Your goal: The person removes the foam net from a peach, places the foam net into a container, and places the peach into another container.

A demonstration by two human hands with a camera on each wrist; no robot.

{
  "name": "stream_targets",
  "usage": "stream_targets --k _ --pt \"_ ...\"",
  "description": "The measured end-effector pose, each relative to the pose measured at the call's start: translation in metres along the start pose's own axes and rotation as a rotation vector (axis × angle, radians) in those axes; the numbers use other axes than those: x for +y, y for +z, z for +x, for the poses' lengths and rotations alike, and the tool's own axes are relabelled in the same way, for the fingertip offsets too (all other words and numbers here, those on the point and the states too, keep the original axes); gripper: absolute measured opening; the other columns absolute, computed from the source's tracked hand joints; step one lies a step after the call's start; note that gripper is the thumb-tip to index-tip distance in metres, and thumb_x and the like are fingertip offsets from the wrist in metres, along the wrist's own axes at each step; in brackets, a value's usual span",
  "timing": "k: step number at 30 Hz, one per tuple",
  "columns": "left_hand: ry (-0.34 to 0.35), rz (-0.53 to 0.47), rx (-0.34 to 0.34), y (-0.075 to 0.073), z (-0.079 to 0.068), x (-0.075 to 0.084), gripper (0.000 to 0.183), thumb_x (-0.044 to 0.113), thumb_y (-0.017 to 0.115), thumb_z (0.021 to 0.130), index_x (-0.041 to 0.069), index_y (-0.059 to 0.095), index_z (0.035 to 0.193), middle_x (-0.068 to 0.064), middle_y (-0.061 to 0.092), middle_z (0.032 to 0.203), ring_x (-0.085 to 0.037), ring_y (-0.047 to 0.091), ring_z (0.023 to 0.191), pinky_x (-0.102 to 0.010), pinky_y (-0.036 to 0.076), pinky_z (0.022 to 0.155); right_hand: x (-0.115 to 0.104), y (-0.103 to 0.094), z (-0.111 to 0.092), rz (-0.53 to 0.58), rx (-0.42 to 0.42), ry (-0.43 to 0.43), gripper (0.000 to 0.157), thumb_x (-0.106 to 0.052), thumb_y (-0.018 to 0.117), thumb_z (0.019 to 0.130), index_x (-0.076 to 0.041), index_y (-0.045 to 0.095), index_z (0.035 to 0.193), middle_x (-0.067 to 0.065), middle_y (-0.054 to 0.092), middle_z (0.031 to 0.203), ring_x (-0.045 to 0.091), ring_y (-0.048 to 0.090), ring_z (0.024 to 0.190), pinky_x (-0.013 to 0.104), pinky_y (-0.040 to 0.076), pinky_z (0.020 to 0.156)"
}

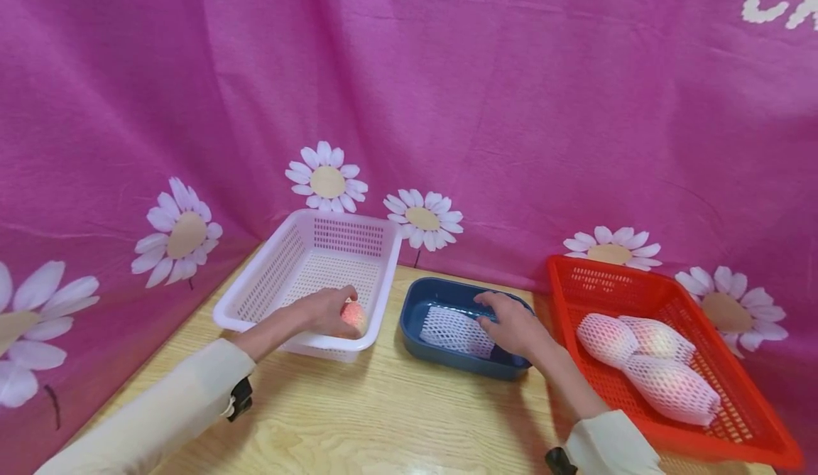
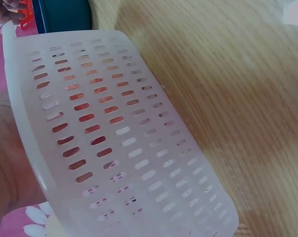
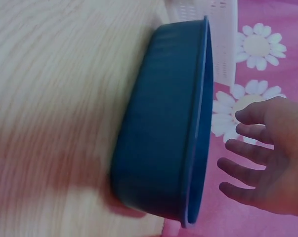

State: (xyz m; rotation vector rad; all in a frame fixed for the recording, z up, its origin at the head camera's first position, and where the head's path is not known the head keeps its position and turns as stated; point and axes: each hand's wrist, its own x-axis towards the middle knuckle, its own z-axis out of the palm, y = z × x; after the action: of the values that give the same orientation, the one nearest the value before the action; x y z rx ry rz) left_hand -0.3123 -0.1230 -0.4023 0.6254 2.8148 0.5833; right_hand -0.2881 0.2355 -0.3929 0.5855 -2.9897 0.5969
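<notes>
My left hand (image 1: pixel 322 312) reaches over the near rim of the pale pink-white basket (image 1: pixel 224 313) and grips a reddish peach (image 1: pixel 353 317) low in its near right corner. In the left wrist view the slotted wall of the basket (image 2: pixel 139 128) hides most of that hand; red shows through its slots. My right hand (image 1: pixel 513 324) hovers over the right side of a dark blue basin (image 1: pixel 434 363), fingers spread and holding nothing. Inside the basin lies a white foam net sleeve (image 1: pixel 450 329). The right wrist view has the loosely bent fingers (image 3: pixel 242 173) beside the basin's rim.
On the right stands a red basket (image 1: pixel 565 304) holding three fruits in foam nets (image 1: pixel 671 386). Everything sits on a light wooden table (image 1: pixel 383 418). Behind it hangs a magenta cloth (image 1: pixel 486 120) printed with white daisies, close to the containers' far edges.
</notes>
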Motion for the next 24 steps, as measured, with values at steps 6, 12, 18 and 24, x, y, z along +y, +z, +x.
stream_targets --k 6,12,18,24 --pt "0.054 -0.012 0.017 -0.006 0.003 0.000 0.065 0.030 0.081 0.079 0.002 0.053 0.130 -0.014 0.066 0.108 -0.027 0.061 0.102 -0.043 0.051 0.087 0.005 -0.018 -0.001 -0.006 0.023 -0.007 0.044 -0.014 0.067 0.093 0.002 0.058 0.133 0.021 0.060 0.130 0.040 0.056 0.118 0.057 0.047 0.097" --pt "0.151 0.022 0.119 -0.013 0.006 0.007 0.050 0.019 0.074 0.086 0.001 0.054 0.128 -0.024 0.063 0.119 -0.037 0.059 0.113 -0.050 0.048 0.094 0.009 -0.034 -0.003 -0.008 0.003 0.030 0.049 -0.016 0.068 0.093 0.000 0.055 0.137 0.022 0.058 0.132 0.041 0.053 0.121 0.059 0.044 0.100" --pt "0.167 0.042 0.232 -0.014 0.009 0.026 0.052 0.019 0.066 0.093 0.001 0.051 0.139 -0.021 0.057 0.133 -0.038 0.053 0.123 -0.051 0.044 0.102 0.015 -0.049 -0.007 -0.037 -0.004 0.090 0.056 -0.020 0.069 0.093 -0.004 0.051 0.143 0.022 0.057 0.134 0.042 0.051 0.122 0.062 0.043 0.098" --pt "0.235 0.026 0.264 -0.011 0.013 0.052 0.057 0.025 0.064 0.096 0.006 0.046 0.147 -0.018 0.049 0.144 -0.037 0.046 0.132 -0.051 0.039 0.107 0.023 -0.059 -0.018 -0.071 -0.014 0.162 0.060 -0.025 0.071 0.091 -0.002 0.050 0.143 0.024 0.058 0.130 0.042 0.053 0.116 0.065 0.045 0.093"
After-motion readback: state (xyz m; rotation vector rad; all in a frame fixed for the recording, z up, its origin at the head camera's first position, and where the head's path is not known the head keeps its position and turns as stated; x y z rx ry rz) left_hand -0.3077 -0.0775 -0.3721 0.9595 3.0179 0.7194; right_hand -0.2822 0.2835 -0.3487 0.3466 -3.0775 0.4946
